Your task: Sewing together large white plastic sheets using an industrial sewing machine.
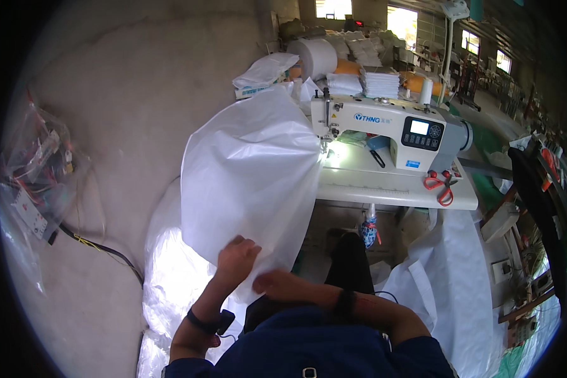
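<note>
A large glossy white sheet hangs from the sewing machine's needle area down toward my lap. My left hand is closed on its lower part, with the fingers curled over the material. To the right and a little lower, my right hand is closed at the sheet's lower edge, its fingertips slightly blurred. The sheet's upper right corner lies by the presser foot of the white sewing machine, whose lamp and small screen are lit.
Red-handled scissors and a dark-handled tool lie on the machine table. White material hangs at the right; shiny white sheeting is bunched at my left. A black cable crosses the floor. Stacks of white goods stand behind.
</note>
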### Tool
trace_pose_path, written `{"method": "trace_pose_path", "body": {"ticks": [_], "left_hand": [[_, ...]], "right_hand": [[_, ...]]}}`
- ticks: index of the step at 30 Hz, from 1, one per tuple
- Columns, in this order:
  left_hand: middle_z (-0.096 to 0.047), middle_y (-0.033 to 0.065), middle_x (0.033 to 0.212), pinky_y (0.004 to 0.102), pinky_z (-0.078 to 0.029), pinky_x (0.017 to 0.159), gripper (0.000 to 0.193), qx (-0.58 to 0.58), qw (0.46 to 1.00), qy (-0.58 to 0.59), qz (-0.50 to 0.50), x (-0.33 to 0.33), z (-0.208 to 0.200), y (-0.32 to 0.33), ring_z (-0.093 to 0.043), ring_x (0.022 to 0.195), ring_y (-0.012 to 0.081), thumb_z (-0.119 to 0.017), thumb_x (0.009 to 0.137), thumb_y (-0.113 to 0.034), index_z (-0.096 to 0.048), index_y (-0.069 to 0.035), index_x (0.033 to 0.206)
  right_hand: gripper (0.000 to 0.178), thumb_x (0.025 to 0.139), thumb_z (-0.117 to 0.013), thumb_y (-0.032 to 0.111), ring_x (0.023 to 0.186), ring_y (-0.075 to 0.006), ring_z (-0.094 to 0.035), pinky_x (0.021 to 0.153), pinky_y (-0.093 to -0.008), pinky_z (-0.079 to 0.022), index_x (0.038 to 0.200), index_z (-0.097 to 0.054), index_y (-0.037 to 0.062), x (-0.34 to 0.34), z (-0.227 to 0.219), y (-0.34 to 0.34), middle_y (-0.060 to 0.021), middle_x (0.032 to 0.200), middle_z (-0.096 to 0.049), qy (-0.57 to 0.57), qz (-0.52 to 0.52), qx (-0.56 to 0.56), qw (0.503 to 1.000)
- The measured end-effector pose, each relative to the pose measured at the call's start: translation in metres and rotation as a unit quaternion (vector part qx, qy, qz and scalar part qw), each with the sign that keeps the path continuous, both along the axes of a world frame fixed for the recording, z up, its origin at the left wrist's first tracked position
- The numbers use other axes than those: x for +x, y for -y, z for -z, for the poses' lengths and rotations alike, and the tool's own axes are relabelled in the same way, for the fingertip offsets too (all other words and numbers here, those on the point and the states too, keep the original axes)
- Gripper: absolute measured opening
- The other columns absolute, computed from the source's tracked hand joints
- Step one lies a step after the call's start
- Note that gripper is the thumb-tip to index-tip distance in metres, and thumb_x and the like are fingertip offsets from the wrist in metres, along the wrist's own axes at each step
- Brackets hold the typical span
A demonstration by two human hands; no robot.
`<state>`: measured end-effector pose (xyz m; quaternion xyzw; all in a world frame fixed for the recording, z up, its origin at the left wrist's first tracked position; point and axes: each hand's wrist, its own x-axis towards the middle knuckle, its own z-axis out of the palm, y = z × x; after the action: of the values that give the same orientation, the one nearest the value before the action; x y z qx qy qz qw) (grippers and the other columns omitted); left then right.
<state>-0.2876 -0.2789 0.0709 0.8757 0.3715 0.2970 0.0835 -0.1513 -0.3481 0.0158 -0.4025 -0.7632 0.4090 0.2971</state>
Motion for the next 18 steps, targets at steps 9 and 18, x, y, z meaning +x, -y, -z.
{"method": "trace_pose_path", "body": {"ticks": [9, 18], "left_hand": [[-0.062, 0.0059, 0.071, 0.0370, -0.048, 0.054, 0.009, 0.076, 0.954, -0.221, 0.188, 0.009, -0.001, 0.021, -0.063, 0.067, 0.0263, -0.055, 0.075, -0.011, -0.060, -0.010, 0.083], [-0.059, 0.0104, 0.061, 0.0399, -0.047, 0.050, 0.008, 0.062, 0.968, -0.175, 0.169, 0.004, 0.041, 0.014, -0.062, 0.058, 0.0289, -0.052, 0.080, -0.013, -0.058, -0.010, 0.083]], "right_hand": [[0.028, 0.092, -0.049, 0.024, 0.106, -0.0224, -0.055, 0.092, -0.0358, -0.042, 0.106, -0.058, 0.0012, -0.020, 0.027, -0.011, -0.0163, 0.104, -0.059, 0.099, -0.164, -0.002, 0.981], [0.032, 0.088, -0.056, 0.031, 0.090, -0.0155, -0.058, 0.082, -0.0350, -0.048, 0.104, -0.059, 0.0027, 0.043, 0.083, -0.010, -0.0059, 0.097, -0.061, -0.239, 0.279, -0.406, 0.837]]}}
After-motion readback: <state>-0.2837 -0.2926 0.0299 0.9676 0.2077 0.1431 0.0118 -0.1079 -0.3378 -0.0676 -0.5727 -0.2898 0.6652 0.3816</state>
